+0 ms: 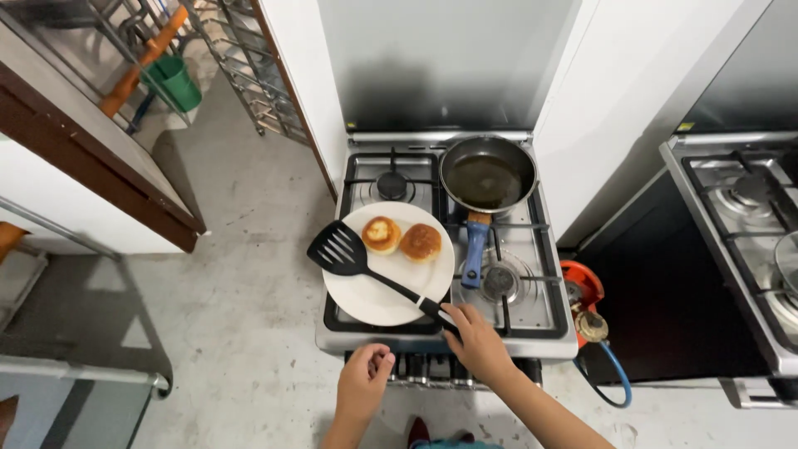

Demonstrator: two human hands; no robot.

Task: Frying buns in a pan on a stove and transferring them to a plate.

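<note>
My right hand [474, 339] grips the handle end of a black slotted spatula [339, 250], whose blade lies over the left rim of a white plate [366, 295]. The plate rests on the front left burner of a gas stove [532, 320] and carries two round golden-brown fried cakes [381, 234] [421, 242] side by side near its far edge. My left hand [366, 379] hovers at the stove's front edge by the knobs, fingers loosely curled, holding nothing. A dark frying pan [487, 175] with oil and a blue handle [475, 251] sits on the back right burner.
A red gas regulator [581, 291] with a blue hose [619, 387] sits right of the stove. A second stove [736, 216] stands at the far right. A metal rack [249, 75] and a green bucket [176, 81] are at the upper left; concrete floor [233, 283] lies left.
</note>
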